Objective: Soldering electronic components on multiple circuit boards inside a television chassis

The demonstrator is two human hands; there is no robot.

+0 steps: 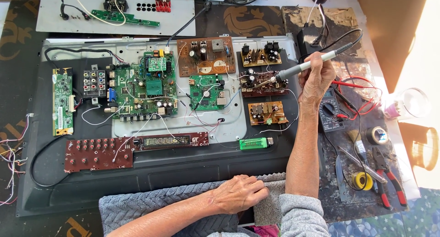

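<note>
Nearest the camera, the left hand [238, 193] lies on a grey knitted cloth [151, 205] at the lower edge of the flat black panel [183, 168], fingers curled loosely against the fabric, gripping nothing that can be made out.

Starting at the left on that panel, a narrow green strip board [63, 102] stands upright beside a small block of coloured sockets [94, 83]. Next comes the large green circuit board [144, 88], with a dark red button board [98, 153] and a long display strip [169, 141] below it. Further right sit a brown board [206, 56] and a smaller green board [207, 92], then a green lighter [255, 143] lying flat near the panel's lower part.

Right of these are three small boards in a column — the middle one, a dark red board [262, 82], is touched by the tip of the soldering iron [311, 64]. The right hand [316, 79] is wrapped around the iron's handle, fingers closed on it like a pen.

Beyond the hand lie a dark multimeter [330, 109] with red leads [362, 92], a roll of black tape [376, 135], a yellow spool [363, 180] and red-handled pliers [389, 179].
</note>
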